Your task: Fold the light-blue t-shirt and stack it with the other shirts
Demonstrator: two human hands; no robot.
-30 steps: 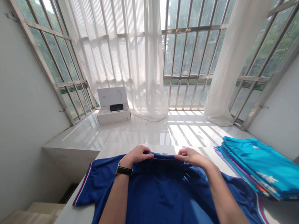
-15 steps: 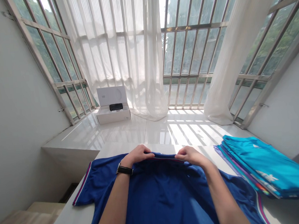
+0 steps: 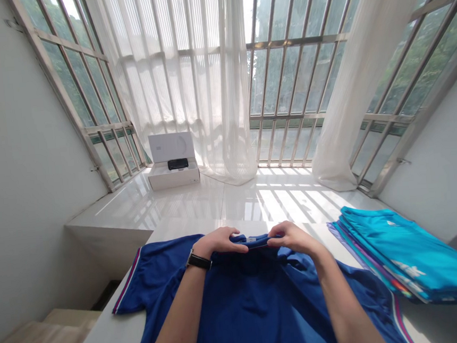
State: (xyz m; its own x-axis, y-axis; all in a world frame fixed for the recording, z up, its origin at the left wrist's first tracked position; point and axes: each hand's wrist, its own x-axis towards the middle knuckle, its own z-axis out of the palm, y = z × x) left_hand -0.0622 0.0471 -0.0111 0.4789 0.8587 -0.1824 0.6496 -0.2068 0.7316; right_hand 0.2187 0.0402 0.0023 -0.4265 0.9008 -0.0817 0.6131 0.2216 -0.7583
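A dark blue shirt [image 3: 256,302] with striped sleeve edges lies spread on the white table [image 3: 95,340], its collar at the far side. My left hand [image 3: 222,241], with a black-banded watch on the wrist, is at the left of the collar, thumb and fingers apart around the fabric. At the collar's right side, my right hand [image 3: 289,236] pinches the edge between thumb and fingers. A small pale label shows inside the neck opening between both hands.
Folded teal and purple clothes [image 3: 415,256] are stacked on the right. An open white box [image 3: 174,178] with a black object inside stands on the sill, near sheer curtains [image 3: 221,86] and barred windows.
My left hand has shifted slightly right along the collar, and its thumb and fingers have spread. The neck opening has widened, showing the label. My right hand keeps its grip.
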